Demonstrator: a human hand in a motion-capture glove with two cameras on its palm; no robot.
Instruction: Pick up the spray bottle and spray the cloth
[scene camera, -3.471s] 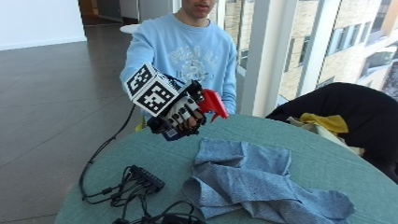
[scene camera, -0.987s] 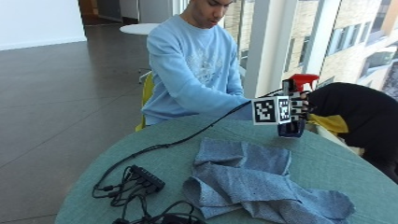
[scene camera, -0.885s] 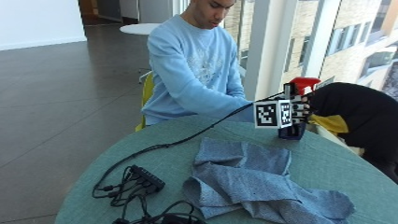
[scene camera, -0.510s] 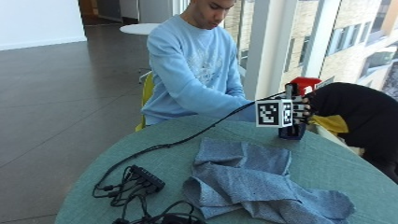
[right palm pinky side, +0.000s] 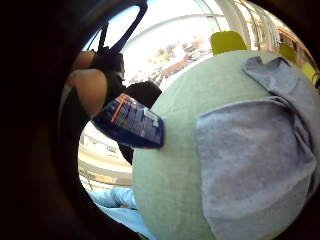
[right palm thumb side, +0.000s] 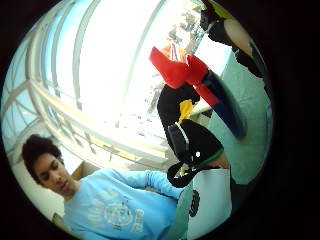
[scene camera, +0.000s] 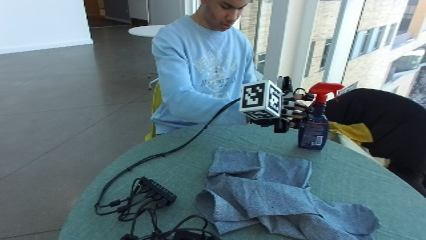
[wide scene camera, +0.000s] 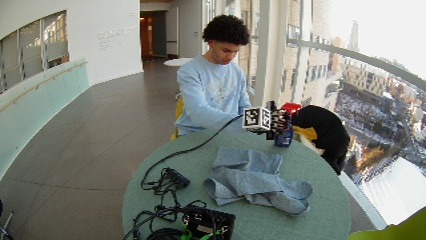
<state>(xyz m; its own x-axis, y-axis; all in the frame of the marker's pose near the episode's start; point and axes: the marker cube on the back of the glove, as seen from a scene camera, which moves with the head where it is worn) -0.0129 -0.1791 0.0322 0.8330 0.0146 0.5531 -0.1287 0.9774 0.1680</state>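
the gloved right hand (scene camera: 291, 111) is curling around the spray bottle (scene camera: 313, 126), which should be aimed squarely at the blue cloth (scene camera: 279, 197).

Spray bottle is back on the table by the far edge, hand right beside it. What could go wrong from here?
1. The spray bottle stands upright near the table edge, beside a dark jacket; a sideways nudge from the gloved right hand could tip it off.
2. The cloth lies crumpled, well short of the bottle, so spraying from there would likely wet bare tabletop.
3. The black cable trails from the glove across the table and may snag or drag the cloth.
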